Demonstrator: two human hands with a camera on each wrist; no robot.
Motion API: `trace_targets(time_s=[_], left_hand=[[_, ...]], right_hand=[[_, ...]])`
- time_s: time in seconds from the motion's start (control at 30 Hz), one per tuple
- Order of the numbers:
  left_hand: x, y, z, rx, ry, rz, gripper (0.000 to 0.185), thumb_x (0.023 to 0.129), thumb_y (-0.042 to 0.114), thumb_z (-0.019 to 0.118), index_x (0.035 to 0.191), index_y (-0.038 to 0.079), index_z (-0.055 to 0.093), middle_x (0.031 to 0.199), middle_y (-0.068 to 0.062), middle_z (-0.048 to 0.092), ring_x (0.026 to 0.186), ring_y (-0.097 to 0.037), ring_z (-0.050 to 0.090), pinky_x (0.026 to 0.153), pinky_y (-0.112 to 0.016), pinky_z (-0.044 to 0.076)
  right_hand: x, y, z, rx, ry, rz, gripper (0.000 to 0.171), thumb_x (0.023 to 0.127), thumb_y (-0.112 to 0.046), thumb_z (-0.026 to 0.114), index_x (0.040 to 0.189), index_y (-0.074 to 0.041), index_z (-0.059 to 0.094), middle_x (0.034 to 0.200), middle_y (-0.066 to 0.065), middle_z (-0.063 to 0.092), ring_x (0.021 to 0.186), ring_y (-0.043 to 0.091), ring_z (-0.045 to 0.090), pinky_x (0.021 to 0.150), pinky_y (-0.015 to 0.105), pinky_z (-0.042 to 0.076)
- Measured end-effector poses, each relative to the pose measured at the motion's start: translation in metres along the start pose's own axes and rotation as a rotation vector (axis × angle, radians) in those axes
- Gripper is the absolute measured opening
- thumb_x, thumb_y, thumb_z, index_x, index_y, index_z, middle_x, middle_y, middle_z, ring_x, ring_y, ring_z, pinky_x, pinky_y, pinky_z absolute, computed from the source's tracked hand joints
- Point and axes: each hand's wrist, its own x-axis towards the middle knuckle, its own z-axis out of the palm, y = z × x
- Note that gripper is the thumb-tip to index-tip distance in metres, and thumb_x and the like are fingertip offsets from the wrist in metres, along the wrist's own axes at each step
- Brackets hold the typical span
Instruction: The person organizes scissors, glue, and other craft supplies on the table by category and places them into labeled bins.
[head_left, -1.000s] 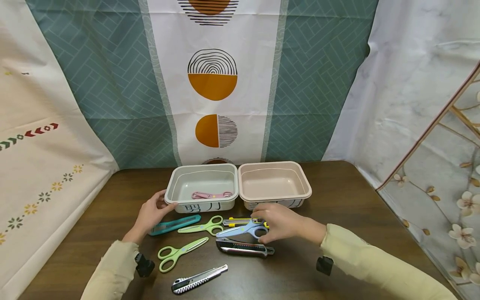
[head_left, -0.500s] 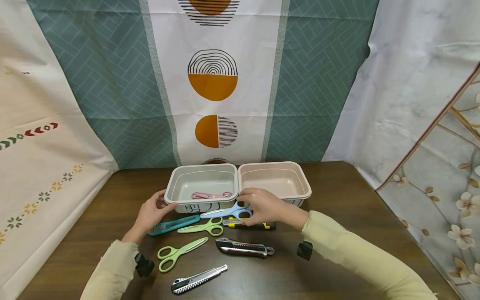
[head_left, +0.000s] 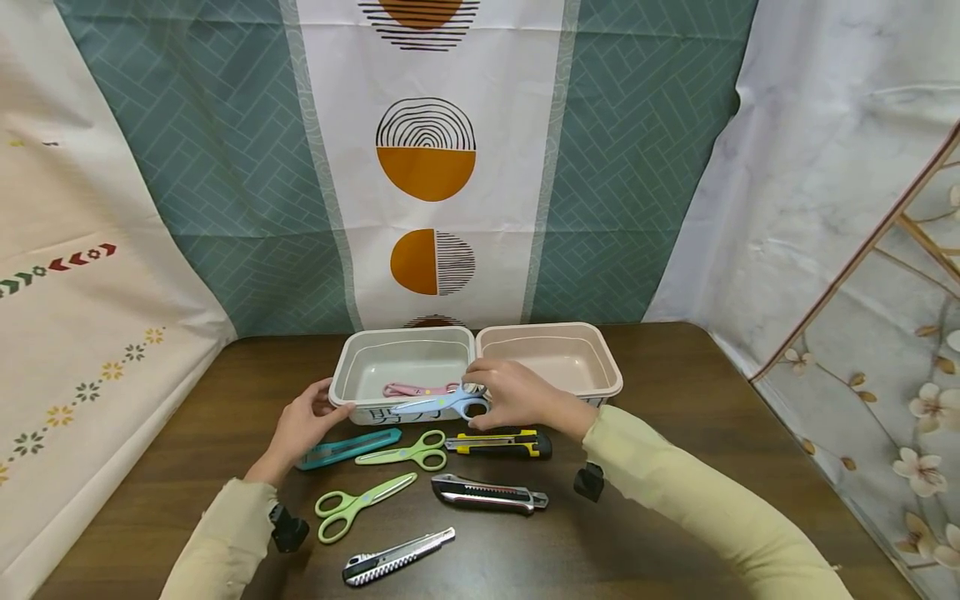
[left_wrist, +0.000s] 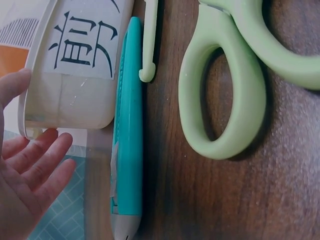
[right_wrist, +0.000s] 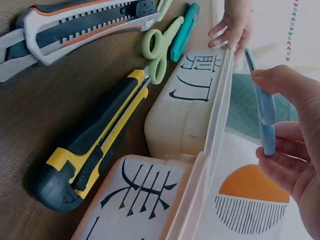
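Observation:
My right hand (head_left: 517,393) pinches the handle loops of light-blue scissors (head_left: 429,405) between thumb and fingers. The scissors are raised, blades pointing left, and overlap the front rim of the grey box (head_left: 360,414) in the head view. From the right wrist view they appear edge-on as a blue handle (right_wrist: 266,112) beside the box rims. With its thumb on the front rim and fingers around the side, my left hand (head_left: 300,427) holds the grey box's left corner. Pink scissors (head_left: 408,390) lie inside that box, partly behind the blue ones.
A beige-pink box (head_left: 551,371) stands right of the grey one. In front lie a teal cutter (head_left: 348,450), green scissors (head_left: 393,457), a yellow-black cutter (head_left: 502,444), a silver-black cutter (head_left: 487,495), more green scissors (head_left: 360,504) and a slim silver cutter (head_left: 397,558).
My right hand has lifted the blue scissors off the cutters and carried them left and away from me to the grey box's front. The left hand has stayed on the box.

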Motion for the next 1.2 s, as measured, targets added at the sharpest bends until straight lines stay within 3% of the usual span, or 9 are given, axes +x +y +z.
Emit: trace_targets(time_s=[0.43,0.83,1.2], left_hand=[[-0.001,-0.002,0.0,0.009,0.001,0.011,0.062,0.082,0.03,0.067,0.128,-0.004,0.043,0.105,-0.021,0.06,0.089,-0.029,0.061,0.069,-0.033,0.049],[-0.002,-0.003,-0.001,0.003,-0.003,0.017,0.061,0.083,0.03,0.067,0.128,-0.003,0.043,0.105,-0.021,0.06,0.089,-0.029,0.061,0.07,-0.035,0.049],[-0.002,-0.004,0.0,0.004,0.003,0.017,0.061,0.082,0.03,0.067,0.128,-0.003,0.044,0.104,-0.021,0.061,0.088,-0.029,0.061,0.069,-0.033,0.049]], right_hand=[[0.016,0.004,0.006,0.002,0.048,0.042,0.051,0.069,-0.03,0.073,0.11,-0.001,0.063,0.11,0.01,0.06,0.095,0.019,0.058,0.083,0.029,0.046],[0.026,0.006,0.01,0.037,0.038,0.116,0.053,0.07,-0.03,0.071,0.114,-0.001,0.062,0.116,0.012,0.059,0.104,0.023,0.056,0.088,0.032,0.044],[0.034,0.012,0.015,0.012,0.056,0.128,0.051,0.073,-0.033,0.072,0.111,0.0,0.063,0.116,0.014,0.058,0.102,0.024,0.057,0.086,0.033,0.045]])
